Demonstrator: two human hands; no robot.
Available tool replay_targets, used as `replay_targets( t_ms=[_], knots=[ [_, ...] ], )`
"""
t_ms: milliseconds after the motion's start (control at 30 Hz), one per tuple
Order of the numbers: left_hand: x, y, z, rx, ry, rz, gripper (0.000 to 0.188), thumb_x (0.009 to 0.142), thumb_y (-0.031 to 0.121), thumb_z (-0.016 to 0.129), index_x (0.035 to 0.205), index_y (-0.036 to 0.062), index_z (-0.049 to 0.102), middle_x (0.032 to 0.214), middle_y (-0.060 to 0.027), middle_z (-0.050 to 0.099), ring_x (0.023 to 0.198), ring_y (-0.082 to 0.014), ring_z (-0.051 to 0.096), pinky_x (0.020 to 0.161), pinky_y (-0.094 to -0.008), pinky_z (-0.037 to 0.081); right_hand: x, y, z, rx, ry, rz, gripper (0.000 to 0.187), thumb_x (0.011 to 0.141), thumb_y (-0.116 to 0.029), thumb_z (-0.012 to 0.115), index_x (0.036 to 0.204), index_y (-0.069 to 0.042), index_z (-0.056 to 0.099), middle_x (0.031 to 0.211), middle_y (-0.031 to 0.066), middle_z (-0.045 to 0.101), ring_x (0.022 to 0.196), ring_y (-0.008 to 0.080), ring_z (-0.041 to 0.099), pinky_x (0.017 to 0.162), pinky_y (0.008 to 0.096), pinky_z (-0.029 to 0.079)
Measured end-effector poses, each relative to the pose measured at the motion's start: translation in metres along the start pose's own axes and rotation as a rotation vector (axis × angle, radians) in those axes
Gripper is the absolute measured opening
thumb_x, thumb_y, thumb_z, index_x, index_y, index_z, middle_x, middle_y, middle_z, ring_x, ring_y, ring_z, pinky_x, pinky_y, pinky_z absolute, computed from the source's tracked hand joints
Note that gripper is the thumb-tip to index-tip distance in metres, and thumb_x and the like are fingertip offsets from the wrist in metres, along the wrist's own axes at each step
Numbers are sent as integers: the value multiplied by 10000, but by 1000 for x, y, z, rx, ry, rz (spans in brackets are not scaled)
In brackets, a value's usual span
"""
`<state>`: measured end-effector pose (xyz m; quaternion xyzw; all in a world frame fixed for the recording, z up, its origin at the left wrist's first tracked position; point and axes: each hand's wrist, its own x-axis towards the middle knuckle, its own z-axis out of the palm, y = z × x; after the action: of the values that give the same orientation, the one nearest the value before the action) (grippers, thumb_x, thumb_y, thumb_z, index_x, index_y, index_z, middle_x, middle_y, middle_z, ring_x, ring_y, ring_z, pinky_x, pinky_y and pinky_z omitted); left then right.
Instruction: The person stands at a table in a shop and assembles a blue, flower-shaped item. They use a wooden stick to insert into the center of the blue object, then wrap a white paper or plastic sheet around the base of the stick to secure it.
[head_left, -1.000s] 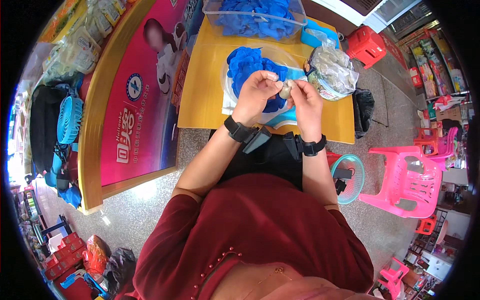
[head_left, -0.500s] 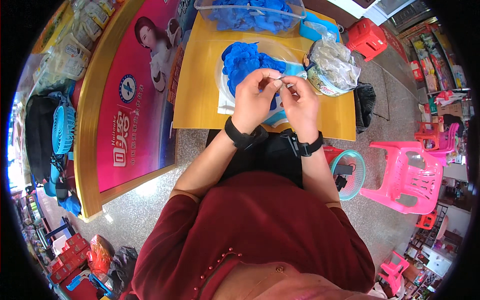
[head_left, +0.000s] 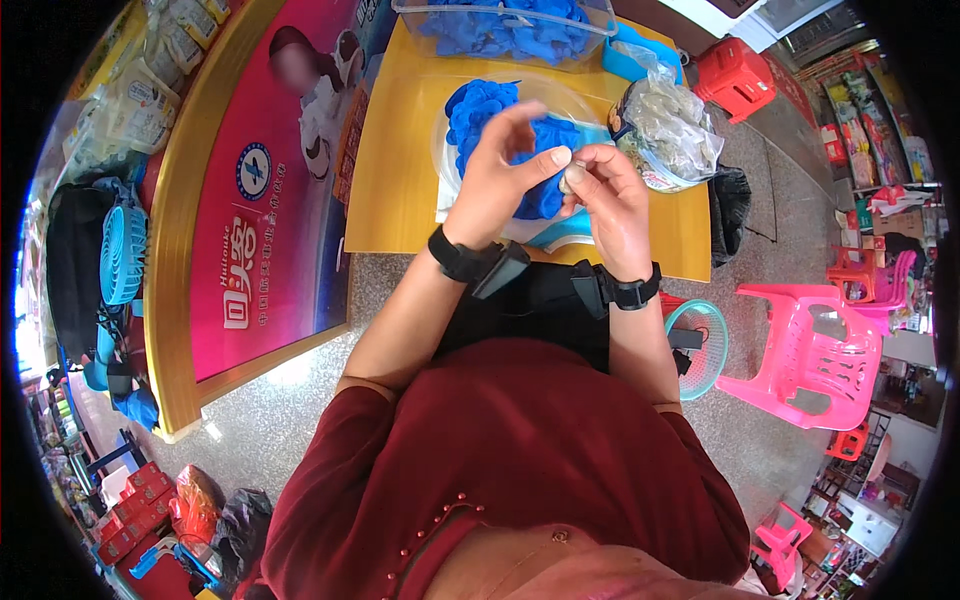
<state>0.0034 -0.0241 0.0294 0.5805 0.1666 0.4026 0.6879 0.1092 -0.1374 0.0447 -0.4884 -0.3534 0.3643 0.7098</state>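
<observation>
Over the table, my left hand has its fingers apart, thumb extended toward the other hand, with nothing visible in its grasp. My right hand is closed in a pinch around a small, pale, roundish piece whose kind I cannot make out. Beneath both hands lies a heap of blue petal-like pieces in a shallow clear round tray. Part of that heap is hidden by my hands. A light-blue and white item lies under the hands at the table's near side.
At the back of the yellow table stands a clear bin of more blue pieces. A light-blue container and a tub with a crumpled plastic bag are on the right. A pink chair and a turquoise basket stand on the floor.
My hands were pinched together at their fingertips; the left fingers have since spread and lifted away. My right hand has shifted slightly right and nearer, still pinching.
</observation>
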Motion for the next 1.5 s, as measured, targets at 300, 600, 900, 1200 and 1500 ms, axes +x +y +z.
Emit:
replay_targets(
  t_ms=[300,600,900,1200,1500],
  knots=[
    [-5,3,-1,-636,7,-315,93,924,144,647,958,59,634,853,-31,668,721,-98,613,635,-244,490,-8,-2,13,-83,-56,40,109,928,-70,629,1002,6,604,910,55,631,738,99,610,644,237,511],
    [-19,8,13,-462,21,-161,93,938,115,625,1008,56,608,832,-7,617,698,-76,567,605,-235,465,-6,-6,21,-251,78,53,113,911,-73,638,991,3,615,810,34,639,664,74,586,548,210,473],
    [-15,6,9,-294,10,-87,105,937,114,622,1021,52,624,989,-21,600,791,-84,563,662,-237,465,-18,-7,22,-119,11,62,60,906,-49,629,933,-14,588,807,39,631,629,72,566,515,202,443],
    [-20,8,14,-104,-93,-92,312,946,173,617,1205,21,531,1150,-53,557,902,-106,537,792,-267,451,-11,-7,27,-104,223,13,124,914,-43,596,1013,-37,522,755,46,585,551,81,527,439,217,406],
    [-19,31,4,-152,-181,-306,455,934,214,618,1316,6,486,1057,-36,595,861,-89,517,691,-236,427,-13,-26,19,65,128,8,325,931,-78,575,1247,-48,511,744,57,577,524,115,535,441,224,409]
  ],
)
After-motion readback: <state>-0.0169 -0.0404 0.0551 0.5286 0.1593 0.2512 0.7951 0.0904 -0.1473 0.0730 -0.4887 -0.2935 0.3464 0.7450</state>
